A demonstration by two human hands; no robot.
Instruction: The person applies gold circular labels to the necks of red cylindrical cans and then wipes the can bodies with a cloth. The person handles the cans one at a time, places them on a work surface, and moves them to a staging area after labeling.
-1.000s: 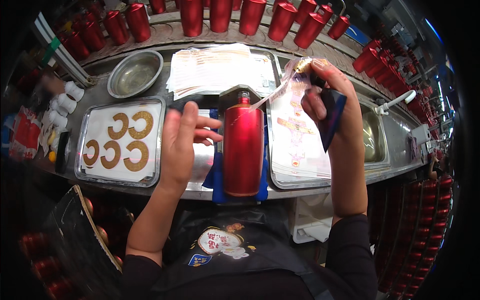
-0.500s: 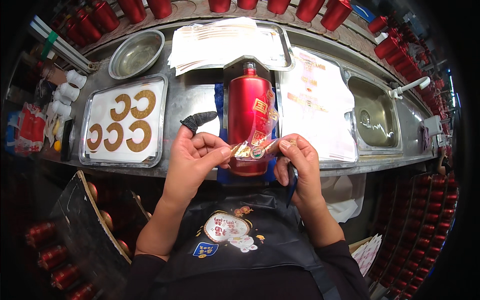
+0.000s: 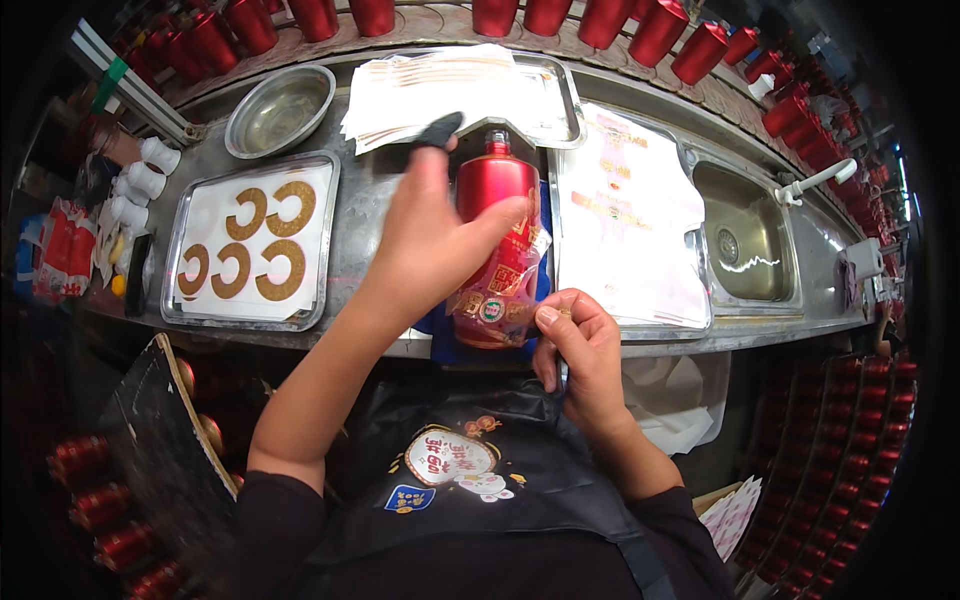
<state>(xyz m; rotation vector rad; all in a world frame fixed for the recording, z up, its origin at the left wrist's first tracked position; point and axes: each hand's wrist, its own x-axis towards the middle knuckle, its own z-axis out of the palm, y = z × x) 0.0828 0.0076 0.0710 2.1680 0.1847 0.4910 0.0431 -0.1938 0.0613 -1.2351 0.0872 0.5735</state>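
A glossy red bottle (image 3: 492, 180) lies in front of me, its neck pointing away, on a blue cloth (image 3: 446, 345). Clear film with gold designs (image 3: 497, 308) covers its lower front, the right end lifted. My right hand (image 3: 590, 352) pinches that end between thumb and fingers; a thin dark edge shows under these fingers, mostly hidden. Over the bottle's left side hovers my left hand (image 3: 428, 235), slightly blurred, thumb stretched across the bottle and fingers towards its neck. One of its fingers wears a black finger cot (image 3: 440, 130). It appears to hold nothing.
To the left is a tray (image 3: 325, 200) with gold C-shaped pieces (image 3: 283, 270), a metal bowl (image 3: 280, 112) behind. Paper sheets (image 3: 430, 90) lie at the back; printed transfer sheets (image 3: 630, 260) lie right, beside a sink (image 3: 745, 235). Red bottles (image 3: 660, 35) line the far edge.
My left hand has let go of the film's left end and moved up and away over the bottle. The film now lies lower against the bottle; my right hand still pinches its end.
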